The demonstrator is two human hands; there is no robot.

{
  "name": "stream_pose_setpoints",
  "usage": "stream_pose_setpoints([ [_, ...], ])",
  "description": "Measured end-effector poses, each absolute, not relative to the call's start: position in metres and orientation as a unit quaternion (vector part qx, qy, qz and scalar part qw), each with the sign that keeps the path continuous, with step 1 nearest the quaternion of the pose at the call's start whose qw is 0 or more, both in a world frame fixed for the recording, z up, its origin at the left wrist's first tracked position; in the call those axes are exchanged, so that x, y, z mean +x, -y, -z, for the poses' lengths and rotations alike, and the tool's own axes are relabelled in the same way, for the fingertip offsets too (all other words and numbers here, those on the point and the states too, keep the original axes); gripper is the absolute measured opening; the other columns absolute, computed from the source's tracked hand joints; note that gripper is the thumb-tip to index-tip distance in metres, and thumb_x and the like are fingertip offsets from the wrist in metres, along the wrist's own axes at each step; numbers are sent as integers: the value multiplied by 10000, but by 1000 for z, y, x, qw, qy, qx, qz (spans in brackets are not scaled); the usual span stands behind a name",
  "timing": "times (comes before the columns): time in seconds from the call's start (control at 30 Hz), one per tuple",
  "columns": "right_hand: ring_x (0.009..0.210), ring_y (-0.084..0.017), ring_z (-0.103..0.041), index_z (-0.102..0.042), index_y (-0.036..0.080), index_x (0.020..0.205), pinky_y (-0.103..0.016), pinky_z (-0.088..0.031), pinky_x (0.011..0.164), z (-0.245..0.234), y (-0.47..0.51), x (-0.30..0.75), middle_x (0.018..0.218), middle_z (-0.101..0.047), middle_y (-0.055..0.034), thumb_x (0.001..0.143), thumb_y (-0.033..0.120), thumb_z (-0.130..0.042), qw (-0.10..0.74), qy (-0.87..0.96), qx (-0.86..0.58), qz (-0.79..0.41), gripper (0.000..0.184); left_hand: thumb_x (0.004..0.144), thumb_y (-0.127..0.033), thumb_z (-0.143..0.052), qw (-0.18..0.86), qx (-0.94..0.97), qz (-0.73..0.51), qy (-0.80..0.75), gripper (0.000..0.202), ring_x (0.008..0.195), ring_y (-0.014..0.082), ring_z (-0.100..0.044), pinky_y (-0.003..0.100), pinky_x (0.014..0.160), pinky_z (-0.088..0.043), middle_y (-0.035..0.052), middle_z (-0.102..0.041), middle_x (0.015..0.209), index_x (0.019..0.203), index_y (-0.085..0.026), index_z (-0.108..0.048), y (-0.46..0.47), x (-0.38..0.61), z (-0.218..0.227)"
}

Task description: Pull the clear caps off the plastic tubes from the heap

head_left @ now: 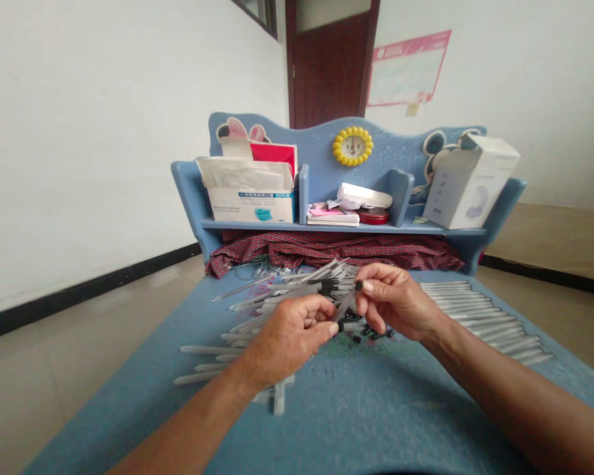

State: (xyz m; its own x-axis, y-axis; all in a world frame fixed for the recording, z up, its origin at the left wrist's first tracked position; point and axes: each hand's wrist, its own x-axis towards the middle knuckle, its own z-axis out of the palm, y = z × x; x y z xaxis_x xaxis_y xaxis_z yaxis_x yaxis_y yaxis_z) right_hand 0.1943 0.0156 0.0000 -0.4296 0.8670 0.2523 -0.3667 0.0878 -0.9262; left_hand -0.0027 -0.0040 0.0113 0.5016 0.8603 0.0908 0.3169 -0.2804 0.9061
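"What do the left hand [284, 336] and right hand [398, 300] hold?"
"Left grips the near end of a pen [345, 307]; right pinches the black cap [359, 285] at its far end."
"Where's that pen?"
"Over the middle of the bench [376, 422], with loose pens [202, 378] to the left and a row of pens [488, 322] to the right."

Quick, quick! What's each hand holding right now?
Left hand: closed, thumb and fingers holding a pale see-through tube.
Right hand: closed, fingertips pinching a small black piece at the tube's upper end.
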Motion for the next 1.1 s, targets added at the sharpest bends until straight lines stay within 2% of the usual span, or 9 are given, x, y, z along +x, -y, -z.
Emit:
stream_pose_setpoints([
  [0.67, 296, -87, -512, -552, 178, 857, -154, -369, 297, 4, -11, 190, 555, -667, 20, 734, 321, -681, 502, 529, -229, -645, 228, 749, -200, -562, 482, 730, -306, -376, 73, 446, 57, -426, 183, 437, -327, -67, -473, 530, 775, -138, -589, 5, -2, -11],
  [0.9, 302, -91, -517, -550, 181, 884, -157, -380, 301, 7, -11, 191, 567, -673, 10, 766, 276, -652, 506, 525, -214, -651, 183, 734, -215, -570, 490, 725, -309, -373, 85, 428, 52, -418, 180, 427, -318, -64, -486, 521, 755, -136, -593, 6, -1, -13],
  [1.1, 301, -92, -517, -552, 182, 873, -156, -377, 295, 9, -12, 191, 563, -669, 14, 756, 297, -665, 502, 527, -217, -650, 199, 733, -234, -568, 489, 726, -296, -383, 105, 439, 62, -434, 187, 432, -323, -57, -487, 519, 758, -134, -585, 5, -2, -13],
])
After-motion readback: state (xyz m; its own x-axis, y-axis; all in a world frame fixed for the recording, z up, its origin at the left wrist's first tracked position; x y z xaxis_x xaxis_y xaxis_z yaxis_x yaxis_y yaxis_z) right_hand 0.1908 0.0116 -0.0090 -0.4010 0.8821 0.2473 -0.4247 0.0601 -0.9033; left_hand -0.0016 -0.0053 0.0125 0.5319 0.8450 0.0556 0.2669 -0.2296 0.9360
